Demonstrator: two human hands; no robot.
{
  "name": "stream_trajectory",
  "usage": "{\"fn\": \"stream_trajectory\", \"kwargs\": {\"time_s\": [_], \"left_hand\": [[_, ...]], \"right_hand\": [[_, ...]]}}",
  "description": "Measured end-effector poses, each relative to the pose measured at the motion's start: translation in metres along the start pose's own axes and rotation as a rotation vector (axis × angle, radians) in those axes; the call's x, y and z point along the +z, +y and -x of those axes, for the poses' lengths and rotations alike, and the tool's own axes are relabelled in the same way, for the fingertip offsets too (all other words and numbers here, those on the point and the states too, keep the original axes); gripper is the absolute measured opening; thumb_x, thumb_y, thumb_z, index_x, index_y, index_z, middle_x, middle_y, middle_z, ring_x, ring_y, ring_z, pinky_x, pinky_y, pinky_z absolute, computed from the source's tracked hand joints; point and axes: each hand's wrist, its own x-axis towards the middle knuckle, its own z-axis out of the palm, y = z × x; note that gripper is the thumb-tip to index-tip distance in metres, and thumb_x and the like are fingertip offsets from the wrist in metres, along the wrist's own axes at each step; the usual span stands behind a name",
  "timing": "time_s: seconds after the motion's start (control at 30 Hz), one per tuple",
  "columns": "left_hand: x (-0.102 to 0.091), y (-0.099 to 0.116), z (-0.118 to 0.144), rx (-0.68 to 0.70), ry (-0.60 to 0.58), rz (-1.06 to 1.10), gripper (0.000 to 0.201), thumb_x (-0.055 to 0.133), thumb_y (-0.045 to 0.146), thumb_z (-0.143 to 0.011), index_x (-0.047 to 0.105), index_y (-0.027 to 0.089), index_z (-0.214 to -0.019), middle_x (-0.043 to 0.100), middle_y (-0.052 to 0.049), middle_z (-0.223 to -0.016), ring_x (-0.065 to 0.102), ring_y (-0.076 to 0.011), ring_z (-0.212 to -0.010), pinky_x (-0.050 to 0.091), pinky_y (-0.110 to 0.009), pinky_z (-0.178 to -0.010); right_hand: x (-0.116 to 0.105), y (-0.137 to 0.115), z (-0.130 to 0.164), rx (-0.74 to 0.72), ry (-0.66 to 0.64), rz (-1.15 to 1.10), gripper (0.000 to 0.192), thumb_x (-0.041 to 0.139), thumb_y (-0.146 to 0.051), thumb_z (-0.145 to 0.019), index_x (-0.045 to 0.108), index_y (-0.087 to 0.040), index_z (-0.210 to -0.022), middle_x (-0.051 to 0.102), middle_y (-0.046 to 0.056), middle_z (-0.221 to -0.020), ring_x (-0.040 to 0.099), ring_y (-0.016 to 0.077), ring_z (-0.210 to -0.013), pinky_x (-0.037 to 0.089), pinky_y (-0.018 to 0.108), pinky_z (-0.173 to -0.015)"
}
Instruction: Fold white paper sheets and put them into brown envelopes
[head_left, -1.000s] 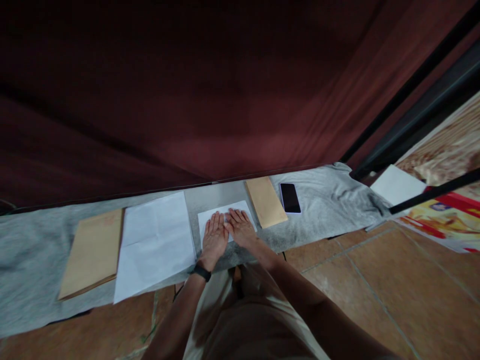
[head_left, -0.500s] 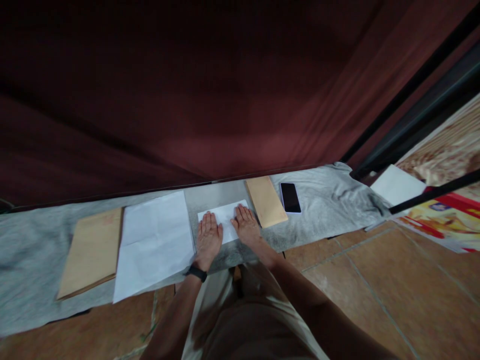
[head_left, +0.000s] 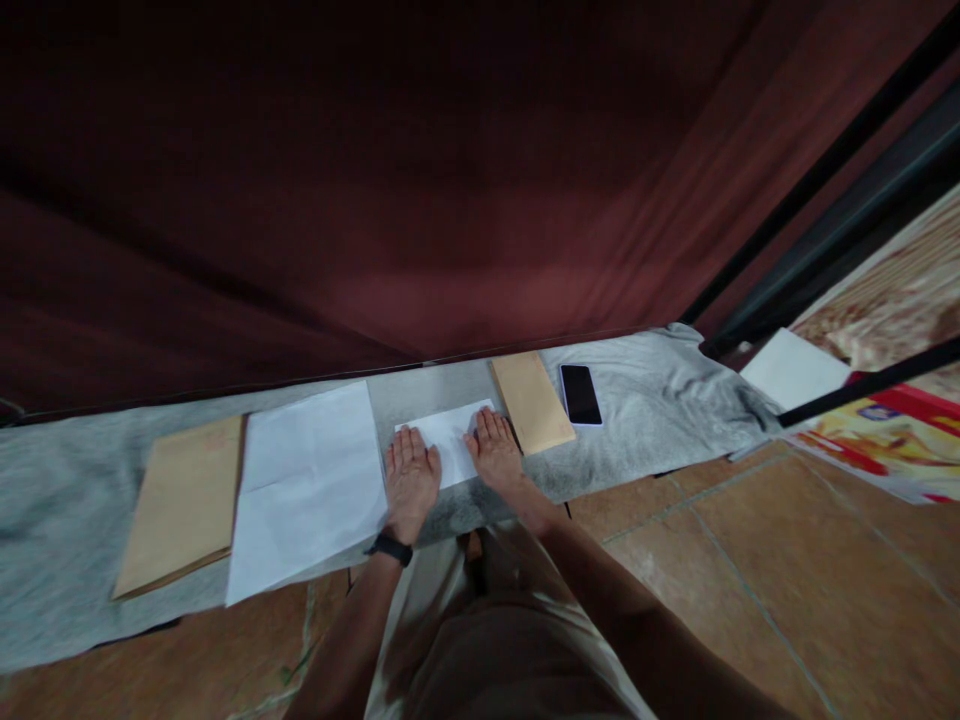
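Note:
A small folded white sheet of paper (head_left: 454, 440) lies on the grey cloth in front of me. My left hand (head_left: 412, 480) rests flat on its left end, fingers stretched out and pointing away. On the right end lies my right hand (head_left: 495, 452), palm down with fingers extended. Just past my right hand is a small stack of brown envelopes (head_left: 534, 402). To the left of my left hand sits a stack of large white paper sheets (head_left: 311, 490), its right edge close to my fingers.
Larger brown envelopes (head_left: 184, 500) lie at the far left of the grey cloth (head_left: 652, 395). A phone (head_left: 581, 395) is right of the small envelopes. Behind hangs a dark red curtain (head_left: 450, 200). A black metal bar (head_left: 870, 382) and a colourful box (head_left: 892, 440) stand at the right.
My left hand has slid slightly left along the folded paper, towards its left edge. The right hand has barely shifted.

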Motion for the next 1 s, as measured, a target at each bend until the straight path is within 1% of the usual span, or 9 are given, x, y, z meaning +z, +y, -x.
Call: {"fn": "stream_trajectory", "kwargs": {"time_s": [0.1, 0.2, 0.33, 0.43, 0.53, 0.67, 0.83, 1.0], "left_hand": [[-0.002, 0.005, -0.003, 0.074, -0.018, -0.005, 0.062, 0.029, 0.03, -0.101, 0.04, -0.004, -0.152, 0.038, -0.026, -0.161, 0.03, -0.0335, -0.155, 0.024, -0.055, -0.126], [-0.002, 0.013, -0.007, 0.152, -0.056, 0.003, 0.061, 0.029, 0.028, -0.101, 0.039, -0.001, -0.154, 0.038, -0.022, -0.163, 0.028, -0.0308, -0.155, 0.024, -0.052, -0.127], [0.002, 0.02, -0.014, 0.219, -0.126, -0.002, 0.059, 0.03, 0.021, -0.099, 0.041, 0.0, -0.153, 0.039, -0.021, -0.162, 0.026, -0.0294, -0.156, 0.025, -0.052, -0.127], [0.005, 0.02, -0.018, 0.2, -0.156, -0.008, 0.058, 0.03, 0.02, -0.099, 0.043, 0.001, -0.152, 0.04, -0.02, -0.162, 0.027, -0.0287, -0.156, 0.026, -0.051, -0.127], [0.007, 0.019, -0.02, 0.169, -0.159, -0.019, 0.059, 0.029, 0.022, -0.1, 0.043, 0.0, -0.152, 0.039, -0.021, -0.162, 0.028, -0.0289, -0.156, 0.026, -0.051, -0.127], [0.008, 0.016, -0.019, 0.127, -0.136, -0.033, 0.061, 0.028, 0.028, -0.102, 0.039, -0.002, -0.153, 0.037, -0.023, -0.162, 0.027, -0.0292, -0.156, 0.025, -0.051, -0.127], [0.008, 0.01, -0.015, 0.064, -0.1, -0.01, 0.062, 0.031, 0.032, -0.102, 0.04, -0.001, -0.154, 0.037, -0.023, -0.163, 0.029, -0.0298, -0.155, 0.025, -0.049, -0.127], [0.006, 0.007, -0.01, 0.029, -0.041, 0.012, 0.064, 0.032, 0.033, -0.101, 0.039, -0.003, -0.154, 0.036, -0.025, -0.162, 0.03, -0.0315, -0.155, 0.024, -0.052, -0.127]], "right_hand": [[-0.003, -0.003, -0.005, -0.081, -0.048, -0.037, 0.053, 0.039, -0.037, -0.109, 0.05, -0.006, -0.15, 0.048, 0.017, -0.157, 0.043, 0.0287, -0.148, 0.033, 0.047, -0.122], [-0.003, -0.008, -0.012, -0.156, -0.093, -0.063, 0.05, 0.038, -0.036, -0.109, 0.054, -0.01, -0.148, 0.049, 0.013, -0.157, 0.043, 0.0257, -0.147, 0.032, 0.045, -0.124], [0.002, -0.013, -0.021, -0.208, -0.124, -0.054, 0.046, 0.037, -0.034, -0.11, 0.057, -0.013, -0.146, 0.052, 0.011, -0.155, 0.046, 0.0255, -0.145, 0.031, 0.046, -0.124], [0.005, -0.012, -0.026, -0.211, -0.131, -0.03, 0.046, 0.037, -0.034, -0.11, 0.057, -0.013, -0.145, 0.052, 0.012, -0.155, 0.046, 0.0265, -0.145, 0.032, 0.047, -0.123], [0.006, -0.009, -0.027, -0.201, -0.118, -0.013, 0.048, 0.039, -0.036, -0.109, 0.057, -0.011, -0.146, 0.05, 0.014, -0.156, 0.047, 0.0274, -0.145, 0.032, 0.047, -0.123], [0.009, -0.005, -0.024, -0.16, -0.087, -0.003, 0.05, 0.041, -0.037, -0.109, 0.054, -0.008, -0.147, 0.049, 0.016, -0.157, 0.046, 0.0279, -0.145, 0.032, 0.046, -0.123], [0.011, 0.001, -0.019, -0.097, -0.042, 0.003, 0.055, 0.04, -0.04, -0.109, 0.05, -0.005, -0.15, 0.046, 0.019, -0.158, 0.042, 0.0298, -0.148, 0.034, 0.048, -0.121], [0.013, 0.006, -0.012, -0.05, -0.006, 0.024, 0.059, 0.038, -0.041, -0.109, 0.047, 0.0, -0.151, 0.045, 0.022, -0.157, 0.042, 0.0322, -0.147, 0.034, 0.048, -0.121]]}}
